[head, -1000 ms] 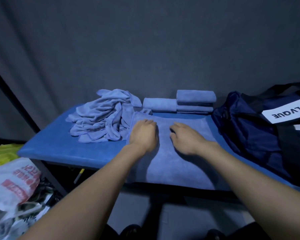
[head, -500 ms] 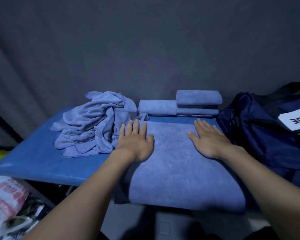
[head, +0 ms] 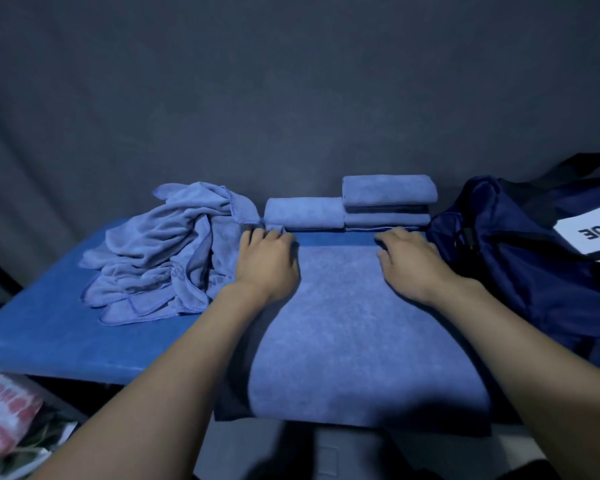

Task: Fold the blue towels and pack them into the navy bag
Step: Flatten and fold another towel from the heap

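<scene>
Fingers of both hands are curling over the flat towel's far edge, having slid forward from flat palms. Left hand and right hand are gripping its corners, likely starting the next fold; the navy bag is waiting alongside.

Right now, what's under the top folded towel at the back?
Under the top folded towel lies a dark layer, then another folded towel on the table. Whether more lies between them is hidden.

Blue table, dark curtain, printed plastic bag
</scene>
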